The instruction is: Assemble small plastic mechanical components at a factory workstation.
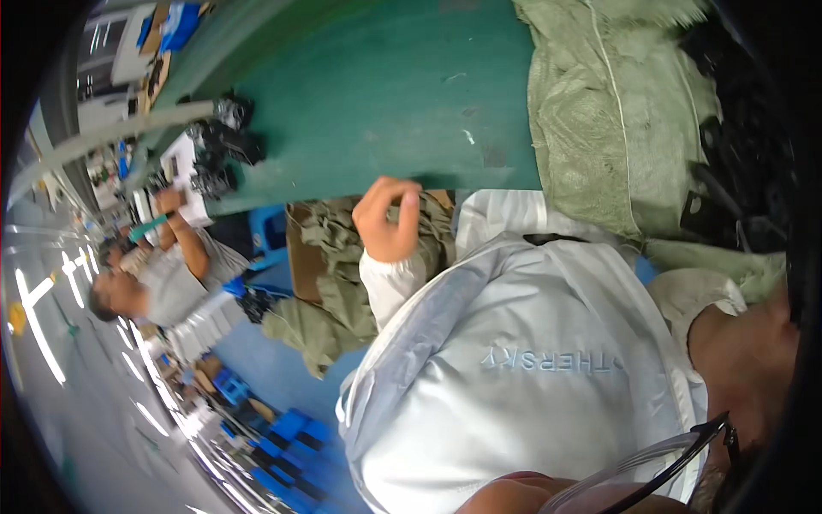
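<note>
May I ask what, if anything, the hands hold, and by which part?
The left hand holds nothing visible; whether the right hand holds anything cannot be told.

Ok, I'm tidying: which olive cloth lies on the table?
The broad piece at upper right; the crumpled heap is off the table, behind the left hand.

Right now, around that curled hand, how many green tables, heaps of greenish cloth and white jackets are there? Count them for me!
Green tables: 1 (the green table)
Heaps of greenish cloth: 2 (the table heap and the lower heap)
White jackets: 1 (the white jacket)
Total: 4
</note>
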Tool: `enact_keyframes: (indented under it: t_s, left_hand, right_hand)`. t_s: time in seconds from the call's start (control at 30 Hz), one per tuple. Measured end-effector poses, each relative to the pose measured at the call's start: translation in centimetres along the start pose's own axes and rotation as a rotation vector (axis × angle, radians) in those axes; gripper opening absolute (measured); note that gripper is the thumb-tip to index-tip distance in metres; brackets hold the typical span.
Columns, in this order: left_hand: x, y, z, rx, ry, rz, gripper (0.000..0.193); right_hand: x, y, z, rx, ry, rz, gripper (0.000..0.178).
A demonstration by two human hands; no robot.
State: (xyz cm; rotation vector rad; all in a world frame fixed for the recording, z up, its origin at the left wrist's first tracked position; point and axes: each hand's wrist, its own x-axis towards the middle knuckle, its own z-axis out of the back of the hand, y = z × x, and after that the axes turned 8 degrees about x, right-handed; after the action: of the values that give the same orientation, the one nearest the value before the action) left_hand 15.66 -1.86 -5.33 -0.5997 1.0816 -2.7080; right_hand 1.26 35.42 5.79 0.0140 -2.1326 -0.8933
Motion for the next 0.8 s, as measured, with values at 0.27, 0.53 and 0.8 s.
enact_keyframes:
  t_s: [0.27,0.53,0.8]
  left_hand:
    - [-16.7,7.6,-6.6,-0.397,-0.176,0.728,0.012]
    - [-35.1,21.7,-26.3,-0.128,0.416,1.039,0.048]
    - [-32.4,23.2,-31.8,0.028,0.266,1.354,0.051]
  right_hand:
    - [-5.8,-9.5,-3.0,-0.185,-0.212,-0.795,0.023]
    - [-7.3,-15.1,-6.5,-0.378,0.114,-1.143,0.015]
    - [-9.2,-16.0,-6.2,-0.541,0.202,-1.063,0.014]
